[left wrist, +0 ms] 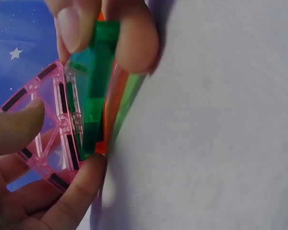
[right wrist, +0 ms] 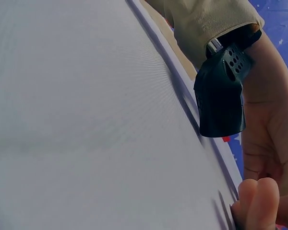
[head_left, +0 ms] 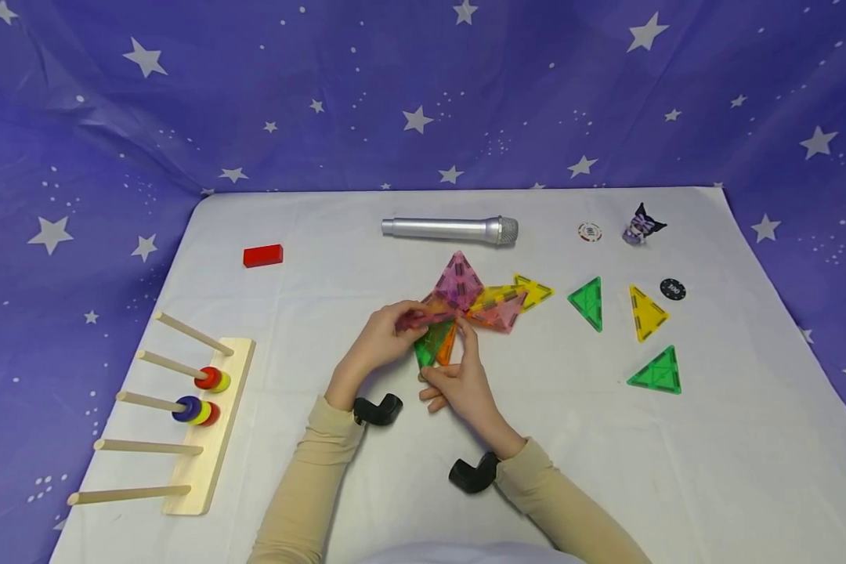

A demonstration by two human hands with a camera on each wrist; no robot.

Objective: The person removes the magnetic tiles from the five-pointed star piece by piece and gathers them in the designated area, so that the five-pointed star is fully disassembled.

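A cluster of translucent magnetic tiles lies mid-table. My left hand [head_left: 384, 338] grips a pink tile [head_left: 423, 315] on the cluster's left side; in the left wrist view its thumb lies over the pink tile [left wrist: 62, 122]. With thumb and fingers, my right hand [head_left: 465, 388] pinches a green triangular tile [head_left: 432, 345] at its near end. An orange tile [head_left: 446, 346] stands right beside the green one. Behind the hands rises a purple-pink peak of tiles [head_left: 458, 280]. Yellow tiles [head_left: 533, 293] and a pink tile [head_left: 500, 313] spread to the right.
Loose green [head_left: 588, 304], yellow [head_left: 647, 314] and green [head_left: 659, 371] triangles lie at right, near a black chip [head_left: 673, 290], white-red chip [head_left: 590, 232] and small figurine [head_left: 641, 225]. A silver microphone [head_left: 444, 229] lies behind. Leftward are a red block [head_left: 263, 255] and wooden peg stand [head_left: 215, 439] with rings.
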